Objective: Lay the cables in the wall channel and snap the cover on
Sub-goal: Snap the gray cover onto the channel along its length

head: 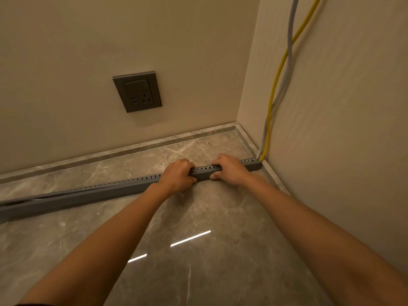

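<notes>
Grey slotted plastic channel [110, 191] on glossy marble floor [198, 250]; both hands [204, 171] clenched round it.

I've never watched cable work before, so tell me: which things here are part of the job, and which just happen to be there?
Part of the job:
- grey slotted channel lying on the floor
- yellow cable and grey cable running down the corner into its end
- left hand and right hand, both gripping the channel

Just there:
- wall socket
- marble floor and skirting
</notes>
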Available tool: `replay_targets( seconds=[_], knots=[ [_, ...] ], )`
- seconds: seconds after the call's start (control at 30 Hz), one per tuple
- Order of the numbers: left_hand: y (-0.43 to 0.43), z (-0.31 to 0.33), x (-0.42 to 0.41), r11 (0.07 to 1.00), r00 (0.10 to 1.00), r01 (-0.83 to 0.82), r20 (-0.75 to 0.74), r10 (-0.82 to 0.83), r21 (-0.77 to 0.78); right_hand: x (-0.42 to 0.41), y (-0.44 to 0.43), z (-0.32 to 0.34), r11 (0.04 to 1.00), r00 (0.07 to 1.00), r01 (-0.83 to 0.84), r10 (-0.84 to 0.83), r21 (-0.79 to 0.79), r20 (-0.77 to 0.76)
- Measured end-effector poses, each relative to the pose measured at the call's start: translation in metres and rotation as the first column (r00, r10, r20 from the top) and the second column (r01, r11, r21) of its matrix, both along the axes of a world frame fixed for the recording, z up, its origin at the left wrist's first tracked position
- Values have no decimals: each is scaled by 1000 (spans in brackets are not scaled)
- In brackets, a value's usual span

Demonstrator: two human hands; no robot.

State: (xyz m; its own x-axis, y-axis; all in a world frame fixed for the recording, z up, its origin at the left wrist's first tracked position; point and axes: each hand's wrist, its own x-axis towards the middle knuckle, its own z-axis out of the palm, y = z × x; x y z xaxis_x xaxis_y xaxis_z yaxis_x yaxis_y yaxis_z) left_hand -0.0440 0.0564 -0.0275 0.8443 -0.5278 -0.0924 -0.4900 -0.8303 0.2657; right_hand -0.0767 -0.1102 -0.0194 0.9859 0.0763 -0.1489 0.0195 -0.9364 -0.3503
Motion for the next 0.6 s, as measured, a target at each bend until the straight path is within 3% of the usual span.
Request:
replay_targets(
  seconds=[0.23,0.6],
  knots=[
    [-1,-6,-11,999,989,13,150,-20,48,-8,16,-11,1000,994,-13,13,1,106],
    [15,-4,-3,998,998,-54,21,54,12,-2,21,-9,992,998,-30,36,-119,50]
  ],
)
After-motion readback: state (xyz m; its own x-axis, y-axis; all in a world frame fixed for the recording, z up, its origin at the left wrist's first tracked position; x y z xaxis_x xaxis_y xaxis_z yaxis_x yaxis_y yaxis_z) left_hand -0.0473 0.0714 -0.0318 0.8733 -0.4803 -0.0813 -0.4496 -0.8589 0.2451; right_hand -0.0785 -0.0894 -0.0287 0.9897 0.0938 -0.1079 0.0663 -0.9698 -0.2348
